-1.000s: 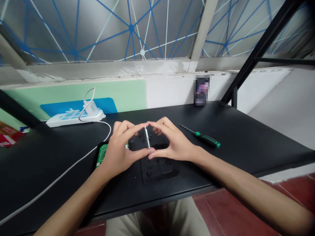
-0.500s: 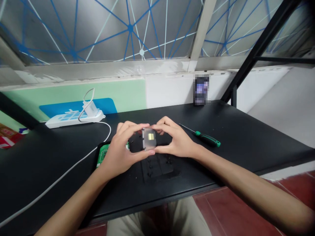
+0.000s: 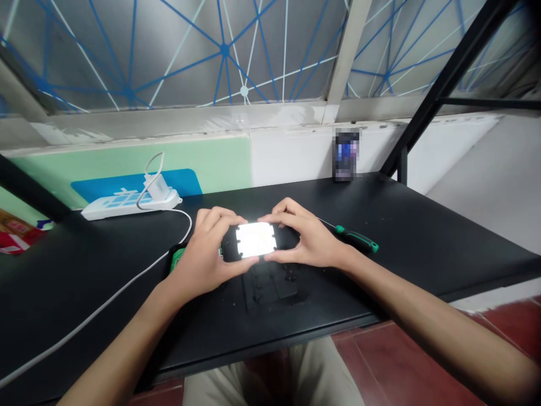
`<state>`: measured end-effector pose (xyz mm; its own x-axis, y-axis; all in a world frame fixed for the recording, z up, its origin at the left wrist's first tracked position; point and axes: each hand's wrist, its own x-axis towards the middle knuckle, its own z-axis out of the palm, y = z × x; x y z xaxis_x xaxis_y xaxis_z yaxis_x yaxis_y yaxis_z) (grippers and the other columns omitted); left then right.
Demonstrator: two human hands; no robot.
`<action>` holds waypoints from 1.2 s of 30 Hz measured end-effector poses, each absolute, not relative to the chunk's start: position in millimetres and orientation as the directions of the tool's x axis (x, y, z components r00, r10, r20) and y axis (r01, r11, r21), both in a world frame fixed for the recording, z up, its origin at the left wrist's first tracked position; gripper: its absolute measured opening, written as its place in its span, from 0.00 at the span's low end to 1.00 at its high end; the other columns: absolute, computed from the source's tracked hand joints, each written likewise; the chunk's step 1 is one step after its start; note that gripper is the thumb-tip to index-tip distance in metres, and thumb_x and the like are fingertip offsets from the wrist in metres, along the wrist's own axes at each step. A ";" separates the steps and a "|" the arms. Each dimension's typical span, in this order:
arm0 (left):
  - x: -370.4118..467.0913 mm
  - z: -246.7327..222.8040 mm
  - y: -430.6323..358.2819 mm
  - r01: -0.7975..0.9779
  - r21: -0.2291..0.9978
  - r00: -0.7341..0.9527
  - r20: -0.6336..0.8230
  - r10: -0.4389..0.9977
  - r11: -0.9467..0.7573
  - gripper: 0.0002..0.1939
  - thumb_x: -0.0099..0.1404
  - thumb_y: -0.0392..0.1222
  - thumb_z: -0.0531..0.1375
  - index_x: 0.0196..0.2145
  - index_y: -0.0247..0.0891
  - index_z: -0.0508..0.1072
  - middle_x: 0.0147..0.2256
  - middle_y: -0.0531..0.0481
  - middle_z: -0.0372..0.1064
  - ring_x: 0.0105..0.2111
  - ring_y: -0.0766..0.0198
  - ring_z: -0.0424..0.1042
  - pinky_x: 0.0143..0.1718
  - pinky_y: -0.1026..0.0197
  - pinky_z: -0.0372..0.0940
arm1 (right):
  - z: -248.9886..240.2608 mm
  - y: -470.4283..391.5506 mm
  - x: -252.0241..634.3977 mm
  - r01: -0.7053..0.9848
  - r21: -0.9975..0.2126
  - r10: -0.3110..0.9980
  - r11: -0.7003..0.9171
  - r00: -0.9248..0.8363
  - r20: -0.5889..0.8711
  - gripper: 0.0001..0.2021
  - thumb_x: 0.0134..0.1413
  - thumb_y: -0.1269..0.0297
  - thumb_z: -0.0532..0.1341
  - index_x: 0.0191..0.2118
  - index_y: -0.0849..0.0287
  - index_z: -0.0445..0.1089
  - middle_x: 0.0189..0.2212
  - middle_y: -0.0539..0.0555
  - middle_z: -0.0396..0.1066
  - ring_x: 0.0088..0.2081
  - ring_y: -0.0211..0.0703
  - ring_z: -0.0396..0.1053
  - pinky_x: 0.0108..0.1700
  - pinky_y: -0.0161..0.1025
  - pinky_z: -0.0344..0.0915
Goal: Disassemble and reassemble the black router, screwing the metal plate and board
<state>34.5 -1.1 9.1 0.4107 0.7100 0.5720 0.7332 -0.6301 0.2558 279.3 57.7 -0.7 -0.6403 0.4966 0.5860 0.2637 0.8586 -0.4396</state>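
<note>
A small rectangular plate (image 3: 256, 240) with notched edges shines bright white between my hands, above the black table. My left hand (image 3: 211, 245) grips its left side, thumb below and fingers above. On the other side, my right hand (image 3: 304, 234) pinches the plate's right edge in the same way. Partly hidden behind my left hand lies a green circuit board (image 3: 177, 256) in a black case. Below the plate, small dark parts (image 3: 273, 285) rest on a dark flat piece on the table. A green and black screwdriver (image 3: 357, 238) lies right of my right hand.
A white power strip (image 3: 131, 203) with a plugged-in charger (image 3: 156, 186) stands at the back left. Its white cable (image 3: 105, 299) runs across the left of the table (image 3: 414, 242). A blurred phone-like device (image 3: 345, 155) leans on the wall. Red packaging (image 3: 19, 234) lies far left.
The plate has turned in my hands, from a narrow grey face with a gold patch to a wider, glaring white face. My hands have shifted slightly.
</note>
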 end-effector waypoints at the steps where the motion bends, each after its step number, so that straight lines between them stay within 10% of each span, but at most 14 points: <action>1: 34.6 9.0 -1.6 0.738 0.237 0.422 0.569 0.706 -0.632 0.24 0.60 0.45 0.70 0.50 0.40 0.67 0.47 0.45 0.67 0.48 0.50 0.63 0.49 0.50 0.61 | -0.3 57.8 279.6 0.271 -0.439 0.500 0.857 -0.649 0.574 0.29 0.48 0.53 0.73 0.56 0.53 0.70 0.43 0.54 0.63 0.45 0.43 0.66 0.47 0.43 0.69; 18: 45.0 6.1 -6.6 0.734 0.370 0.372 0.483 0.792 -0.570 0.22 0.58 0.42 0.71 0.48 0.42 0.72 0.46 0.48 0.67 0.47 0.52 0.63 0.48 0.51 0.63 | -0.3 61.2 285.1 0.238 -0.432 0.464 0.870 -0.692 0.553 0.32 0.48 0.45 0.71 0.57 0.54 0.70 0.45 0.56 0.66 0.47 0.46 0.69 0.50 0.47 0.70; 23: 49.4 4.3 -10.0 0.719 0.439 0.344 0.448 0.825 -0.539 0.20 0.58 0.42 0.71 0.47 0.43 0.72 0.45 0.49 0.68 0.46 0.52 0.63 0.48 0.50 0.63 | -1.6 69.5 288.5 0.310 -0.444 0.540 0.841 -0.532 0.652 0.16 0.64 0.55 0.61 0.53 0.56 0.72 0.41 0.55 0.69 0.42 0.41 0.69 0.46 0.44 0.70; 36: 70.3 -5.5 -23.3 0.727 0.517 0.365 0.267 0.892 -0.452 0.19 0.55 0.45 0.73 0.44 0.44 0.75 0.45 0.48 0.67 0.47 0.49 0.62 0.50 0.43 0.64 | -6.2 74.3 285.7 0.483 -0.436 0.644 0.759 -0.460 0.611 0.10 0.64 0.61 0.60 0.46 0.58 0.75 0.40 0.56 0.71 0.40 0.42 0.71 0.46 0.44 0.71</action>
